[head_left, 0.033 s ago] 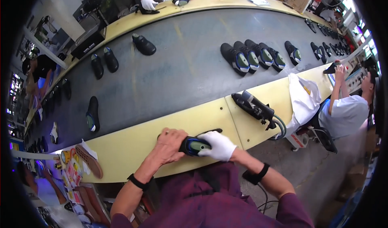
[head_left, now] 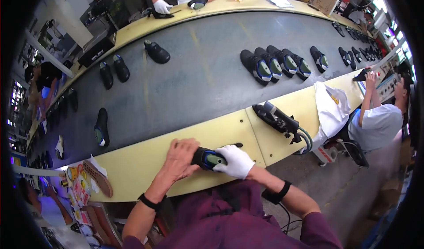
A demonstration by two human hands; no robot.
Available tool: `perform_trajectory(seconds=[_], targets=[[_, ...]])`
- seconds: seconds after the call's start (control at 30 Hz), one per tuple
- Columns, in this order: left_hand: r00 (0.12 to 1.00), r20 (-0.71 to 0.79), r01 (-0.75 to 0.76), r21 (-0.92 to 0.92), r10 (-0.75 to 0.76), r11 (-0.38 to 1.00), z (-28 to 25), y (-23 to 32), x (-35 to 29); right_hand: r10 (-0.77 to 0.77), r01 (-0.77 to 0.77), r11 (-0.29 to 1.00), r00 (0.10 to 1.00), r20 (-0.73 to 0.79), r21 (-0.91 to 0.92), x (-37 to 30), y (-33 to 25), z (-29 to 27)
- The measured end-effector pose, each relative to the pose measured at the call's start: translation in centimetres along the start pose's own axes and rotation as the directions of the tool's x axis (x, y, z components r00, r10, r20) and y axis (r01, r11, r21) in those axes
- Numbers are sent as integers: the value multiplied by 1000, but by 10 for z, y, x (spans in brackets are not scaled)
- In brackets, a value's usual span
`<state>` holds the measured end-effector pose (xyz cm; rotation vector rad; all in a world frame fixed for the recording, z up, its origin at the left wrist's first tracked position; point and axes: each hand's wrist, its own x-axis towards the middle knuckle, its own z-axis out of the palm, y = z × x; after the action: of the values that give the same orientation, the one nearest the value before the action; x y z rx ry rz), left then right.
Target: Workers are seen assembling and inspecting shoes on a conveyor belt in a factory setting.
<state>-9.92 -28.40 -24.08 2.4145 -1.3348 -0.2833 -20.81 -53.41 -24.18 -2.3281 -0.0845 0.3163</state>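
A black shoe (head_left: 204, 159) with a green insole and a blue-edged collar lies on the yellow bench ledge in front of me. My left hand (head_left: 180, 159), bare, is closed round its toe end, with the thumb along the near side. The heel end is gripped by my right hand (head_left: 236, 161) in a white glove. My fingers hide parts of both ends of the shoe. Just beyond the glove, a small dark slot or strip (head_left: 238, 145) shows on the ledge.
A black tool with hoses (head_left: 278, 118) lies on the ledge at right, near a white cloth bag (head_left: 330, 110). Several black shoes (head_left: 256, 65) stand on the grey conveyor belt (head_left: 190, 94). At left lies a brown sole (head_left: 98, 178). Co-workers sit right and stand across.
The shoe and my gloved right hand have shifted slightly left. My left hand has also moved a little, its fingers now more stretched over the toe end.
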Motion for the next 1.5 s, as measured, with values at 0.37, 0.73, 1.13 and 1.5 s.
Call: perform_trajectory(seconds=[0.37, 0.73, 1.13, 1.5], targets=[[590, -123, 680, -458, -798, 573, 41, 39, -60, 31, -137, 877, 973, 230, 461, 28, -21, 102], [504, 71, 352, -927, -861, 129, -40, -112, -71, 209, -266, 858, 962, 175, 439, 15, 6, -24], [400, -422, 733, -386, -813, 561, 2, -322, -134, 471, -537, 839, 796, -381, -85, 166, 189, -245], [482, -496, 778, -136, -722, 613, 42, -163, -143, 486, -539, 834, 820, -301, -121, 271, 302, -227]])
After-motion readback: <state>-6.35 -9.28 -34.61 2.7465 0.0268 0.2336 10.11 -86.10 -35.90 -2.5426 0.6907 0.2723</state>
